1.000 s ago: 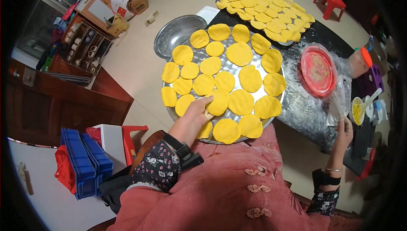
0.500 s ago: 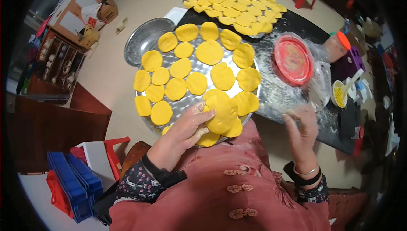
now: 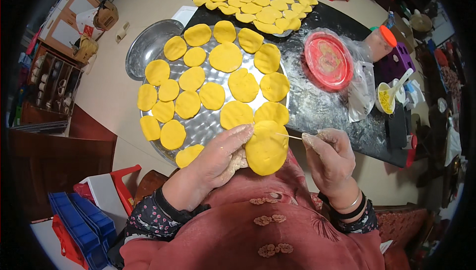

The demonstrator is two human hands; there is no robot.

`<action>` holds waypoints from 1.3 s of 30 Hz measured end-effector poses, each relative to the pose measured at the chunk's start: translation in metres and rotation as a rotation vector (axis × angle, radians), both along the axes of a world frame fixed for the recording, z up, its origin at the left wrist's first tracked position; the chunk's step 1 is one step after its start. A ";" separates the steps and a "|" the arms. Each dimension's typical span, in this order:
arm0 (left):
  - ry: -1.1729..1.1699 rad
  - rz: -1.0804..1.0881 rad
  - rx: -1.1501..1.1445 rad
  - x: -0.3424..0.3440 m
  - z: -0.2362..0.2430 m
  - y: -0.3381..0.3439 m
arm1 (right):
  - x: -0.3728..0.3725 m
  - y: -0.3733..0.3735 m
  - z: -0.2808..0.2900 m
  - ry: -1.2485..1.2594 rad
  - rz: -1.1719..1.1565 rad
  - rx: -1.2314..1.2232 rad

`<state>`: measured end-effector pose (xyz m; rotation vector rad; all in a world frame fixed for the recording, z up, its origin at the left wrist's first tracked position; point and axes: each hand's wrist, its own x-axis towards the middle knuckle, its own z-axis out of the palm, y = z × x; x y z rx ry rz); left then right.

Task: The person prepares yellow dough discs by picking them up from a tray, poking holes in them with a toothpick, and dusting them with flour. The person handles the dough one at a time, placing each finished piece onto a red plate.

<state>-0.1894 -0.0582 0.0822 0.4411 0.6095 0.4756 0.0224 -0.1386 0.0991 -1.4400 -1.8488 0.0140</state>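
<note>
The left hand (image 3: 220,158) is holding a flat yellow dough disc (image 3: 267,156) by its left edge, the thumb lying on the upper face and the fingers curling beneath. The disc is hanging just above the near right rim of a round metal tray (image 3: 206,130), in front of the person's red top (image 3: 223,223). The right hand (image 3: 334,163) is pinching a thin pale stick (image 3: 291,136) between thumb and fingertips, and the stick is pointing leftward over the disc's upper part; its tip is perhaps touching the surface, though the view is too small to make sure. White powder is coating both hands

On the tray, other yellow discs (image 3: 225,57) are lying flat, some touching and some apart, with shiny metal showing between them. A metal bowl (image 3: 141,54) is sitting behind the tray's far left rim. To the right, the black table (image 3: 317,121) is carrying patches of white powder, a red round plate (image 3: 327,59), a clear plastic bag (image 3: 362,94) and a jar (image 3: 379,44) with an orange lid. A white bowl (image 3: 380,102) is holding yellow bits and a white spoon (image 3: 399,82). At the table's far end, a second batch of yellow discs (image 3: 267,15) is lying closely packed
</note>
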 end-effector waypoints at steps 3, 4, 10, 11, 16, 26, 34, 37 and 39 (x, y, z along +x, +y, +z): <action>-0.013 0.031 -0.017 0.001 0.003 -0.001 | 0.001 0.000 0.001 -0.028 0.010 -0.017; -0.013 0.039 -0.016 0.001 0.004 -0.001 | 0.001 0.001 -0.001 -0.027 0.016 -0.013; 0.019 0.012 0.017 -0.001 0.003 -0.002 | -0.002 0.004 0.000 -0.070 0.025 -0.004; 0.027 0.016 0.017 -0.001 0.003 -0.002 | -0.002 0.004 0.000 -0.087 0.024 -0.002; 0.081 0.002 0.064 0.000 0.006 -0.005 | -0.003 0.005 -0.002 -0.095 0.022 0.025; 0.124 -0.004 0.095 0.002 0.003 -0.007 | -0.005 0.001 -0.004 0.092 -0.043 -0.087; 0.127 0.020 0.099 0.003 0.003 -0.008 | -0.003 -0.001 -0.002 -0.003 -0.019 -0.045; 0.162 0.008 0.130 0.002 -0.002 -0.009 | -0.004 -0.001 -0.002 -0.027 -0.015 -0.034; 0.174 -0.020 0.159 0.003 0.000 -0.009 | -0.004 -0.001 -0.004 -0.033 -0.013 -0.022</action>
